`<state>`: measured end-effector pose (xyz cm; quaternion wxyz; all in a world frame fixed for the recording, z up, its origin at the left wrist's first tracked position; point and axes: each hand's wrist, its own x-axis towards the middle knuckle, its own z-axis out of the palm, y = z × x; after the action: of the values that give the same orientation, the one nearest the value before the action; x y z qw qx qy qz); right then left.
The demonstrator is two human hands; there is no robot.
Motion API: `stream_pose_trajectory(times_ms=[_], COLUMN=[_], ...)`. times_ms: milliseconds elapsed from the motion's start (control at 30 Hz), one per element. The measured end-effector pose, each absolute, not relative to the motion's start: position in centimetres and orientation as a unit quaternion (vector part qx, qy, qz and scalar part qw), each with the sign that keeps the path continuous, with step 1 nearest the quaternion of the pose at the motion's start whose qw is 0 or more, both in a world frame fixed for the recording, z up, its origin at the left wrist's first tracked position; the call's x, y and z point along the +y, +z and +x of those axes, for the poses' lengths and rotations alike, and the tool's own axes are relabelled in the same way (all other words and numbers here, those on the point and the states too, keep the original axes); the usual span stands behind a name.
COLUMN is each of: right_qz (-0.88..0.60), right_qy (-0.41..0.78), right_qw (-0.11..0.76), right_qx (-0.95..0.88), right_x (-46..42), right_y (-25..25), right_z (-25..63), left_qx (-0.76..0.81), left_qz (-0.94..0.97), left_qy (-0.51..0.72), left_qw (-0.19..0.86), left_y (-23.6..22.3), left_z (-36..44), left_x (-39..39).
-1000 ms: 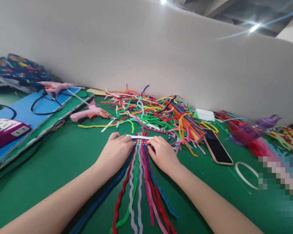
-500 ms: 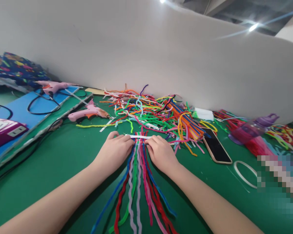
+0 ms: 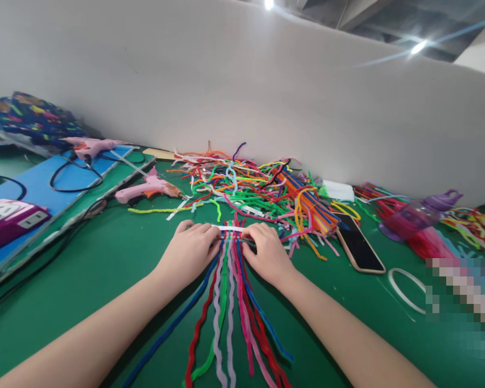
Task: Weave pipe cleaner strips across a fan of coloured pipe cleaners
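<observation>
Several coloured pipe cleaners [image 3: 230,291] lie side by side on the green table [image 3: 105,258], running toward me. A white strip [image 3: 230,228] crosses their far ends. My left hand [image 3: 188,253] rests at the left of those ends, its fingers curled and pinching the strands by the strip. My right hand [image 3: 267,253] sits at the right, fingers closed on the strands near the strip's other end.
A heap of loose pipe cleaners [image 3: 258,186] lies behind the hands. A pink glue gun [image 3: 147,187] and another [image 3: 91,145] lie at left near a blue board [image 3: 32,183]. At right lie a phone [image 3: 358,245], a white ring [image 3: 406,288] and a purple bottle [image 3: 420,215].
My right hand's fingers have shifted slightly left along the strip toward the strands; the left hand has barely moved. The blue strand at the left has swung a little.
</observation>
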<state>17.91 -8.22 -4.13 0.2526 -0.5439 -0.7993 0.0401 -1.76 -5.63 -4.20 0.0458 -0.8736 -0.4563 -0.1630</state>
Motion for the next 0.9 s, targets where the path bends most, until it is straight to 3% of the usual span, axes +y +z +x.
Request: stream_pose_trajectory(times_ms=[400,900], right_qz=[-0.556,-0.567], right_qy=[0.028,0.086], right_qw=[0.273,0.299], right_qx=[-0.784,-0.763], right_x=[-8.46,-8.4], right_y=[-4.4,-4.34], right_z=[17.81,17.84], left_qx=[-0.442,-0.467], left_qz=[-0.878,-0.866], left_qy=[-0.165,-0.179], left_qw=[0.079,-0.003], left_y=[-3.62,-4.52], left_z=[-1.68,-1.86], left_x=[-6.16,-5.85])
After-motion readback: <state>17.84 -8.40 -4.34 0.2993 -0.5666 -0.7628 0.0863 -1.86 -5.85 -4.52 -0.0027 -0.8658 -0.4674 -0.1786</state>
